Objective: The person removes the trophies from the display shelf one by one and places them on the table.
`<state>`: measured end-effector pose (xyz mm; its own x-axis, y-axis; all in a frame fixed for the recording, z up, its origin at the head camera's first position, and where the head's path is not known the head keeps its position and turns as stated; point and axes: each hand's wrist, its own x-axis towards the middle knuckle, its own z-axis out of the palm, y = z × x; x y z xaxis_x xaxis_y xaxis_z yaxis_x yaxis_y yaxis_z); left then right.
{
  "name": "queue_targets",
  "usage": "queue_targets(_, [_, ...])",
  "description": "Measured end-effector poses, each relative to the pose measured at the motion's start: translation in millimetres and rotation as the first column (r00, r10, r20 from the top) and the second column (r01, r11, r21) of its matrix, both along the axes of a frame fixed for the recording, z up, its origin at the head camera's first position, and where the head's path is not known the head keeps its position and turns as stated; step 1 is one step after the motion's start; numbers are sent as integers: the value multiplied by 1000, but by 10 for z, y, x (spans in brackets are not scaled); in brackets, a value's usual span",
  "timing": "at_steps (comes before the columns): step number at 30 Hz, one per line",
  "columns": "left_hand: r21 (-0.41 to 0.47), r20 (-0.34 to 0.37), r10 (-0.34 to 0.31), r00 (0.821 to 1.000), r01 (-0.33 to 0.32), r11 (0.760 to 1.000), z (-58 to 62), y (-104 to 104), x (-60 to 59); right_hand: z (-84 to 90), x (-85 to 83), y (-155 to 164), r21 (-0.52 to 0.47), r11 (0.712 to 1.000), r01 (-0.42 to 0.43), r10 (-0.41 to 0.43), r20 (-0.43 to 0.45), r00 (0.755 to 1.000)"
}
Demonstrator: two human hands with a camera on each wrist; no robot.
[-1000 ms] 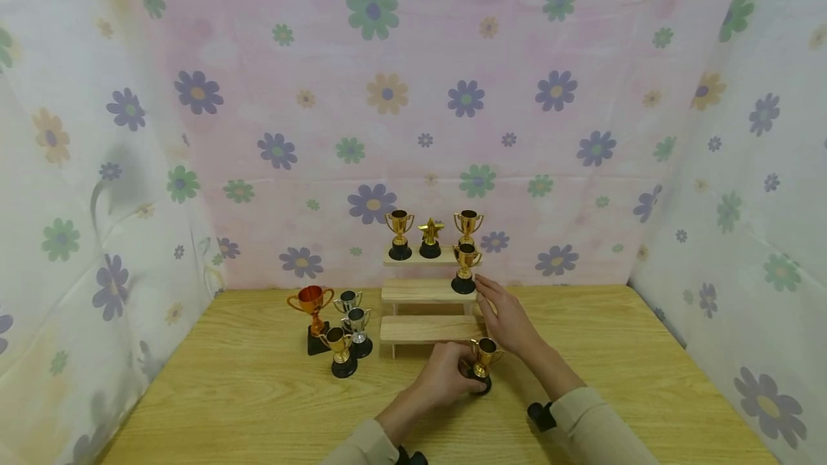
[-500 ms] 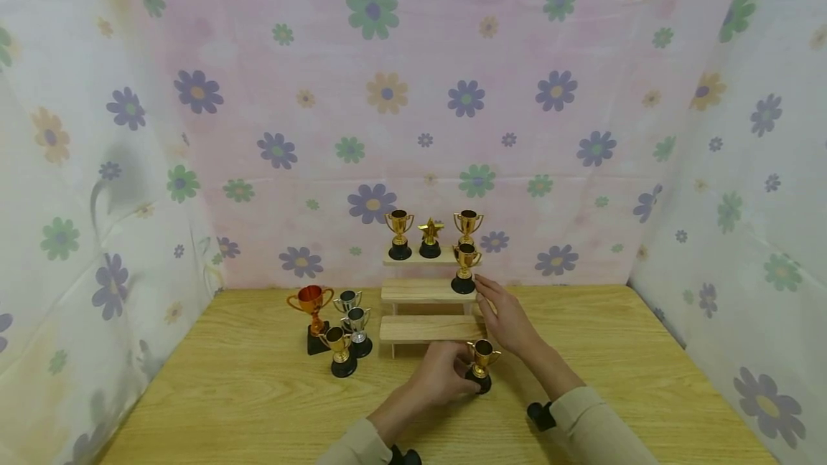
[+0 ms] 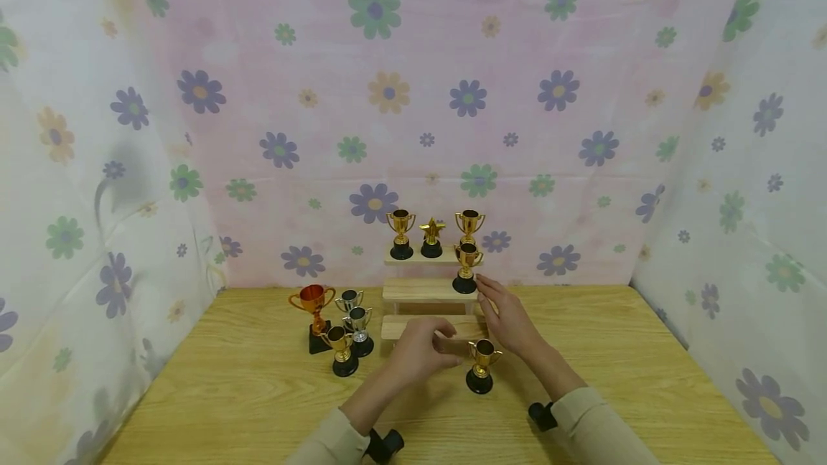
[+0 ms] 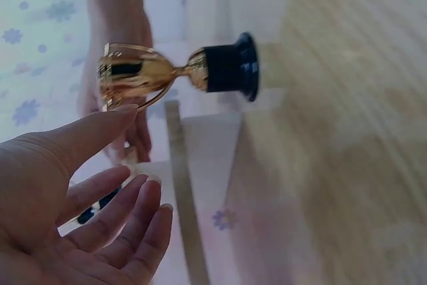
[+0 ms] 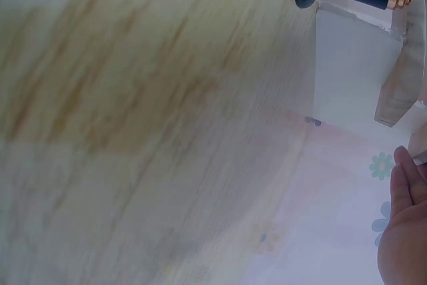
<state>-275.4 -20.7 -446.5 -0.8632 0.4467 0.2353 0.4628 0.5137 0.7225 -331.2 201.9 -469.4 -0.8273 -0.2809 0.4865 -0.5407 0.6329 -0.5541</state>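
Note:
A small gold trophy cup (image 3: pixel 482 357) with a black base stands upright on the table before the stepped wooden stand (image 3: pixel 420 288). My left hand (image 3: pixel 416 355) is just left of it, fingers loosely spread and holding nothing. In the left wrist view a gap shows between the fingers and thumb, and the thumb tip overlaps the gold cup (image 4: pixel 137 75); whether they touch I cannot tell there. My right hand (image 3: pixel 509 318) lies along the stand's right side, fingers straight, tips beside the gold trophy (image 3: pixel 464 268) on the middle step. The right wrist view shows its fingers (image 5: pixel 401 188) at the stand's edge.
On the top step are a gold cup (image 3: pixel 401 232), a gold star trophy (image 3: pixel 431 235) and another gold cup (image 3: pixel 469 222). Left of the stand stand a bronze-orange cup (image 3: pixel 315 301), two silver cups (image 3: pixel 358 325) and a gold cup (image 3: pixel 339 350). Flowered cloth surrounds the wooden table (image 3: pixel 245 393).
My left hand has let go of the front gold trophy and moved left and slightly up from it. That trophy shifted slightly left earlier, then stayed standing. My right hand has kept its place.

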Motion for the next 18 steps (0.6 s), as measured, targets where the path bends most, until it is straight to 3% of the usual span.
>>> queue_targets(8, [42,-31,26,999,-25,999,142,-47,-83,-16,-13,-4,-1,1000,-3,3,-3,1000])
queue_targets(18, [109,-46,75,996,-70,992,235,-25,-212,-46,-43,17,5,1000,1,-1,-1,1000])
